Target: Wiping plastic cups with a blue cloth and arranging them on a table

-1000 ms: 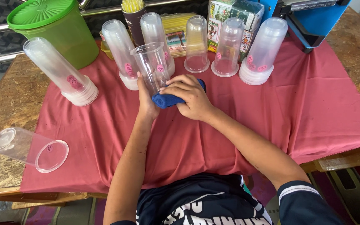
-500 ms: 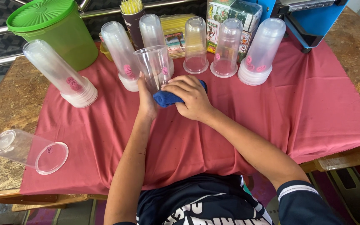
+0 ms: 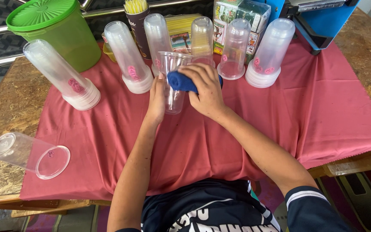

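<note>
- Clear plastic, the cup [image 3: 173, 81] stands upright on the red cloth [image 3: 323, 111], its long axis vertical and its open mouth up, held between the two hands
- The left hand [image 3: 157, 99] is curled around the cup's left wall, fingers flat against it, steadying it from the side
- The right hand [image 3: 207, 91] is closed over a folded blue cloth [image 3: 181, 80] and presses it against the cup's upper right wall, just under the rim; both hands touch the cup, the right one higher up
- Beyond the hands runs a row of upturned stacks of clear cups [image 3: 127, 58], some with pink stickers, the nearest just behind the held cup
- Far to the left of the left hand another clear cup [image 3: 28, 154] lies on its side at the cloth's edge on the counter [image 3: 5, 111]
- A green lidded tub [image 3: 52, 32] stands beyond and left, a blue machine [image 3: 318, 21] beyond and right
- Hidden: the right palm's side of the blue cloth, the cup's right wall under it, and the left thumb; the machine is cut off by the top edge
</note>
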